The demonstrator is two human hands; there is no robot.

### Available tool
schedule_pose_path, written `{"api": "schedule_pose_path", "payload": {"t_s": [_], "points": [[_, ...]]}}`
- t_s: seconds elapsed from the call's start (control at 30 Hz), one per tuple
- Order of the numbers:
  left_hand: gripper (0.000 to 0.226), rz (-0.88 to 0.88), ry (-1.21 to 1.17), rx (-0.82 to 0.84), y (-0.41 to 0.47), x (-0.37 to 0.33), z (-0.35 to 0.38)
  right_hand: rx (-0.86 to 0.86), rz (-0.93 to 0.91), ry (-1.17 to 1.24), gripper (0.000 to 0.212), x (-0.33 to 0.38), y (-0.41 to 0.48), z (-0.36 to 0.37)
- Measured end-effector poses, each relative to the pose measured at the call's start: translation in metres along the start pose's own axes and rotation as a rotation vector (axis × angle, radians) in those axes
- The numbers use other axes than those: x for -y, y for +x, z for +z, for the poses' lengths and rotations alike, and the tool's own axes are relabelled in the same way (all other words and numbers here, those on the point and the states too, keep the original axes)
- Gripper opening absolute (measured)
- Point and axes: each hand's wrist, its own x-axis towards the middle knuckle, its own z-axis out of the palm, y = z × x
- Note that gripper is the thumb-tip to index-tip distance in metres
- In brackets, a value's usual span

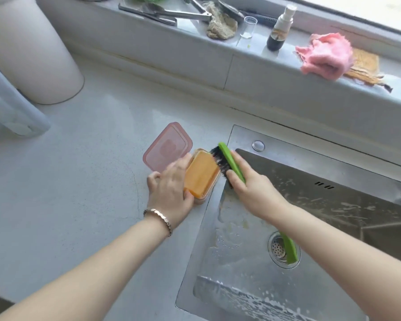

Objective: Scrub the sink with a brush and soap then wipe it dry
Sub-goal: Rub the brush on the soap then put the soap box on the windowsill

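Observation:
An orange soap bar (pixel 200 174) lies in a clear soap box (pixel 203 200) on the counter, just left of the steel sink (pixel 287 156). My left hand (pixel 169 188) grips the box's left side. My right hand (pixel 250 184) grips a green brush (pixel 229 158), whose black bristles press on the soap's right edge. The brush's green handle end (pixel 289 249) shows below my forearm, over the drain (pixel 277 247). Soapy foam streaks the sink's walls and floor.
The pink box lid (pixel 167 147) lies behind the soap box. A pink cloth (pixel 324 56) sits on the window ledge with a spray bottle (pixel 280 26), a small glass (pixel 248 26), tongs and a sponge. A white bin (pixel 28 47) and a bottle (pixel 9 105) stand left.

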Motion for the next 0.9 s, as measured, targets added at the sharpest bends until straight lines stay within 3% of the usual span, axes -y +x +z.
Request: {"api": "schedule_pose_path", "payload": {"t_s": [0.07,0.17,0.2,0.43,0.5,0.6,0.67,0.9], "points": [[0.072,-0.097,0.094,-0.073,0.024,0.000,-0.019,-0.087,0.146,0.154,0.045,-0.008,0.000,-0.014],[0.053,-0.682,0.030,0.128,0.068,-0.003,-0.041,-0.126,0.351,0.441,0.042,-0.019,-0.010,-0.021],[0.046,-0.760,-0.004,0.173,0.077,-0.007,-0.042,-0.128,0.391,0.531,0.041,-0.021,-0.016,-0.024],[0.045,-0.400,0.009,0.250,0.058,-0.058,-0.026,-0.094,0.424,0.616,0.039,-0.040,-0.044,-0.031],[0.060,-0.300,0.216,0.350,0.051,-0.063,-0.004,-0.114,0.437,0.645,0.038,-0.046,-0.050,-0.035],[0.104,-0.364,0.431,0.598,0.049,-0.067,0.019,-0.139,0.472,0.687,0.038,-0.056,-0.059,-0.039],[0.114,-0.376,0.514,0.656,0.044,-0.074,0.034,-0.148,0.509,0.700,0.038,-0.065,-0.065,-0.042],[0.091,-0.189,0.619,0.536,0.017,-0.099,0.060,-0.145,0.568,0.670,0.040,-0.098,-0.080,-0.049]]}}
